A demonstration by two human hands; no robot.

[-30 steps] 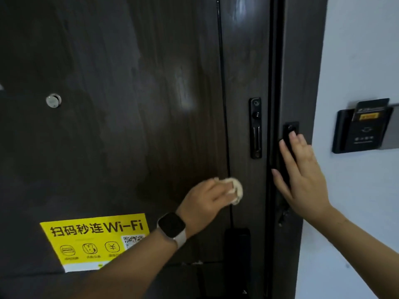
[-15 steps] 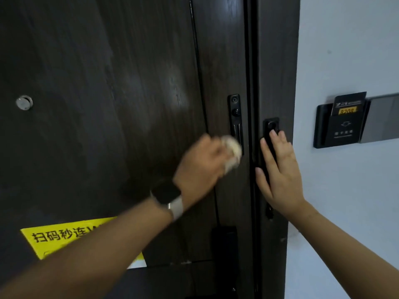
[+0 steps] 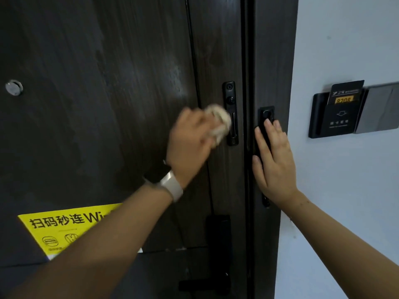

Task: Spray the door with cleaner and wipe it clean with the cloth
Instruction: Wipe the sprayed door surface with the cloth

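The dark wood-grain door (image 3: 97,83) fills the left of the view, with dull wet streaks across its panel. My left hand (image 3: 190,143) grips a bunched beige cloth (image 3: 218,123) and presses it on the door just left of the black lock strip (image 3: 230,113). A watch with a pale strap sits on that wrist. My right hand (image 3: 273,162) lies flat with straight fingers on the dark door frame (image 3: 272,50), over a black latch plate (image 3: 266,114). No spray bottle is in view.
A yellow Wi-Fi sticker (image 3: 64,229) is stuck low on the door, and a round peephole (image 3: 14,87) sits at the left. A black handle (image 3: 218,244) hangs below the lock. On the white wall, a black key-card holder (image 3: 336,113) holds a card.
My left hand has carried the cloth up the door from near the sticker to beside the lock strip. My right hand has stayed flat on the frame.
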